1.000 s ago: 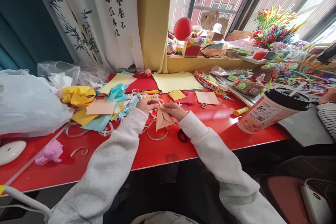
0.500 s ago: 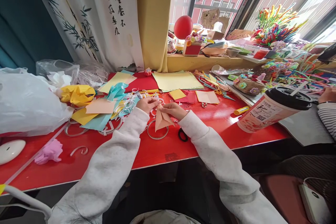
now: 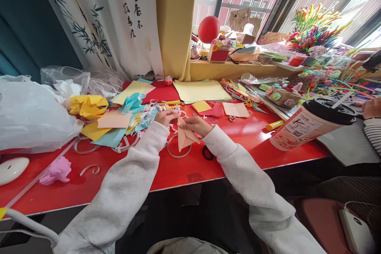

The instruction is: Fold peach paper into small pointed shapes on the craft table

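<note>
A folded peach-coloured paper point(image 3: 185, 139) hangs between my hands above the red table, its wide end pointing down. My right hand point(image 3: 197, 125) pinches it near its upper part, thumb and fingers closed. At its top tip, my left hand point(image 3: 166, 117) is also closed, fingertips pressed together on the paper's point. Just under the paper lies a silvery ring point(image 3: 170, 151), partly covered by it. A black ring-shaped band point(image 3: 207, 152) rests beside my right sleeve. White curled paper strips point(image 3: 148, 118) lie by my left hand.
Coloured paper sheets point(image 3: 202, 90) and small paper squares point(image 3: 236, 110) lie behind my hands. A tilted drink cup point(image 3: 309, 125) stands right, near another person's hand point(image 3: 372, 108). Left are a white plastic bag point(image 3: 35, 115) and crumpled pink paper point(image 3: 56, 170). The table's front edge runs below.
The folded paper has turned slightly and its lower end has shifted a little down and right. Both hands stay almost in the same place.
</note>
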Tool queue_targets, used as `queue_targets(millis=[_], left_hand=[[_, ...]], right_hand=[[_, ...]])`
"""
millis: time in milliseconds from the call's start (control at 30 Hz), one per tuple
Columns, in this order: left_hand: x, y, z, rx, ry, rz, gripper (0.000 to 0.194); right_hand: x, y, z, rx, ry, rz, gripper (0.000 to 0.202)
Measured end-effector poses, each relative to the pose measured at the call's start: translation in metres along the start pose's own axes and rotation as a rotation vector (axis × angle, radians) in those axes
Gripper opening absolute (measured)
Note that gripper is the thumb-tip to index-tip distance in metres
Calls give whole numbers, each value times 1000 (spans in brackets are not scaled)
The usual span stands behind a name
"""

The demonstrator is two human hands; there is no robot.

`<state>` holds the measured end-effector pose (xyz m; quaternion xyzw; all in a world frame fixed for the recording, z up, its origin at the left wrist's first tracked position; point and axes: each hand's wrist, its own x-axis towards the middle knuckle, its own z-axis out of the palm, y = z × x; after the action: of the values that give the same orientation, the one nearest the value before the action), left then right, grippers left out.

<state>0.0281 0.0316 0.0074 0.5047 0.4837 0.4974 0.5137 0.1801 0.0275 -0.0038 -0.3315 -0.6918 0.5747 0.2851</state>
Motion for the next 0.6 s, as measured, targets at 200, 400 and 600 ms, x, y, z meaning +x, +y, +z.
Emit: queue_targets(millis=[200,400,600], left_hand=[[-2,3,0,-72,-88,-57,30],[-2,6,0,-8,-122,0,35],[0,1,-1,67,-52,-8,33]], right_hand=[[-2,-2,-6,-15,10,19,36],[-3,-4,-10,-71,27,40,37],[0,4,-11,-111,-60,18,37]])
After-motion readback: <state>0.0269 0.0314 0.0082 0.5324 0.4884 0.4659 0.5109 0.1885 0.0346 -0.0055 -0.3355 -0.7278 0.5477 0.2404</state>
